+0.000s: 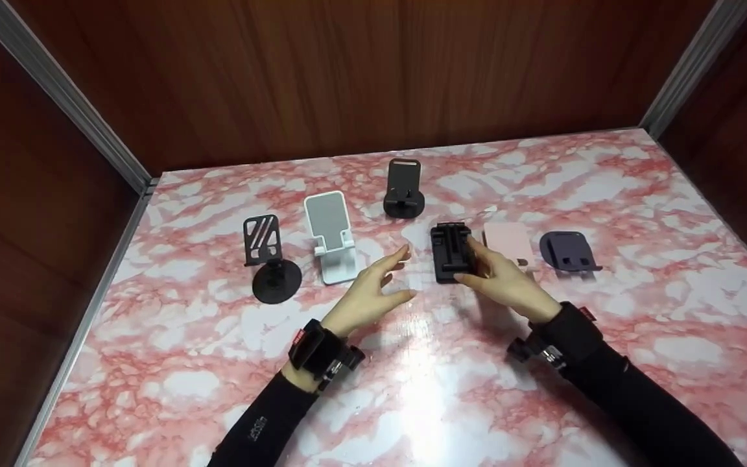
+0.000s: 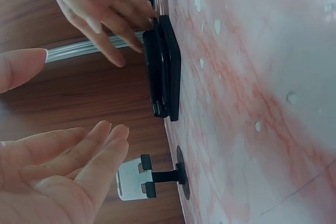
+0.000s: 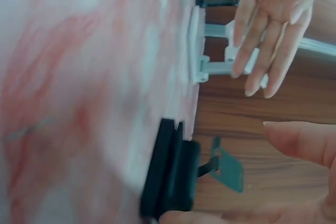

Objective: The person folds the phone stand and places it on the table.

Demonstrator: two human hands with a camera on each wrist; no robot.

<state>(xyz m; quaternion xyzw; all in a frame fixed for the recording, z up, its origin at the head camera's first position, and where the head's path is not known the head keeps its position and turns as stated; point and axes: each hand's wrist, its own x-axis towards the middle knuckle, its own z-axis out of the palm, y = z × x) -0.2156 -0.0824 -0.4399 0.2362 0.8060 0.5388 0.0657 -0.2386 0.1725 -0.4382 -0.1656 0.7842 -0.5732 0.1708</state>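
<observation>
A black folded phone stand (image 1: 452, 250) lies flat on the marbled table, its arm folded down over the base. My right hand (image 1: 506, 282) is at its right side, fingertips right at the edge; the right wrist view has the thumb well apart from the stand (image 3: 170, 174). To the left of it, my left hand (image 1: 373, 295) hovers with fingers extended and thumb spread, holding nothing. The left wrist view puts the folded stand (image 2: 163, 69) beyond the left fingertips.
A white phone stand (image 1: 329, 224) and a black round-based stand (image 1: 274, 282) stand upright at left. Another black stand (image 1: 403, 188) is farther back. Right of my right hand lie a pink stand (image 1: 508, 239), partly hidden, and a dark purple one (image 1: 568, 251). Wooden panels (image 1: 373, 78) enclose the table.
</observation>
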